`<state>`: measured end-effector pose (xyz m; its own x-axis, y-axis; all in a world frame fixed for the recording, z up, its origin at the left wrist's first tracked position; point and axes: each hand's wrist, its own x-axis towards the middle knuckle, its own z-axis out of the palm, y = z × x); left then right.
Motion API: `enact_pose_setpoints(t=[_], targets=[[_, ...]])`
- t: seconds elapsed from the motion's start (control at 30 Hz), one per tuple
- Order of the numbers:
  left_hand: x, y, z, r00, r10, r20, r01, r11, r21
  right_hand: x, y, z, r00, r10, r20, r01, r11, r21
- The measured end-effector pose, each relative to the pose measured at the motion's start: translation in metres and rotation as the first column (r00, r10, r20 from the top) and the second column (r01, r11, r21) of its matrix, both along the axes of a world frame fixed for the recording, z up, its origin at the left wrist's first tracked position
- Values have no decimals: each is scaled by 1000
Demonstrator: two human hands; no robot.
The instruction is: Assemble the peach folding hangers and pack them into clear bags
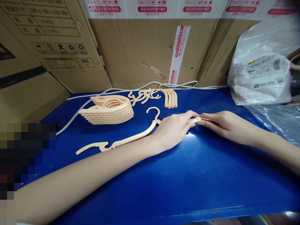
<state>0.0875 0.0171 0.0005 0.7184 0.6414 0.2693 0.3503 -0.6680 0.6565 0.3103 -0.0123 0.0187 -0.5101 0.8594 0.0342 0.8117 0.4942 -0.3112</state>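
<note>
A cream plastic folding hanger (pixel 138 136) stretches across the blue table, its hook (pixel 154 112) pointing away from me. My left hand (pixel 174 126) is closed around the hanger's right arm, hiding much of it. At the joint near that arm's end, my right hand (pixel 217 123) pinches the outer piece (pixel 206 119) between thumb and fingers. The fingertips of both hands almost meet there. The hanger's left end piece (pixel 91 147) lies past my left forearm, which covers part of it.
Behind the hanger sit a stack of cream hanger parts (pixel 110 112), several loose hooks (pixel 145 95) and several curved arm pieces (pixel 171 98). A white cable (pixel 107 91) runs along the back. Cardboard boxes (pixel 145 53) wall the far side; a plastic bag (pixel 260 68) stands at right.
</note>
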Motion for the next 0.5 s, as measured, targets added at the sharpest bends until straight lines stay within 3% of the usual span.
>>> enact_pose_setpoints(t=[0.23,0.5], targets=[[1,0,1,999,18,-38,-17,1000,13,1,-4,-3,969,4,249,-63,971,230],[1,-1,0,1000,-1,-21,1,1000,21,2,-8,-2,969,-20,246,-73,928,366]])
